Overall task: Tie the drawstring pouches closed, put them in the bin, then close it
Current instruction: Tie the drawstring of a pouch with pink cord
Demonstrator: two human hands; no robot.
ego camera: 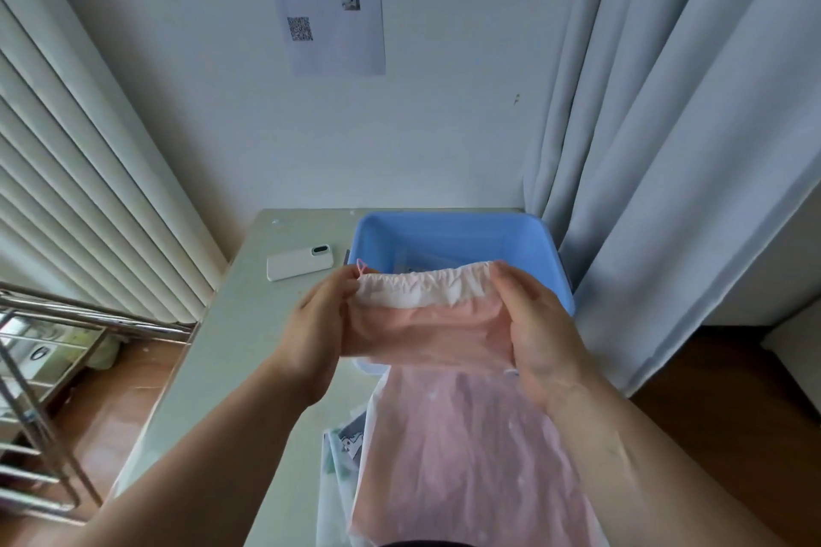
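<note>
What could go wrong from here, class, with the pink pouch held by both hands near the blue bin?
1. The pink fabric drawstring pouch is gathered but shows no knot; put into the blue plastic bin now, it might reopen.
2. The small pink cord loop beside the left hand might slip back into the hem.

Pouch (444,435) bottom cut off, bin (448,221) floor hidden
</note>
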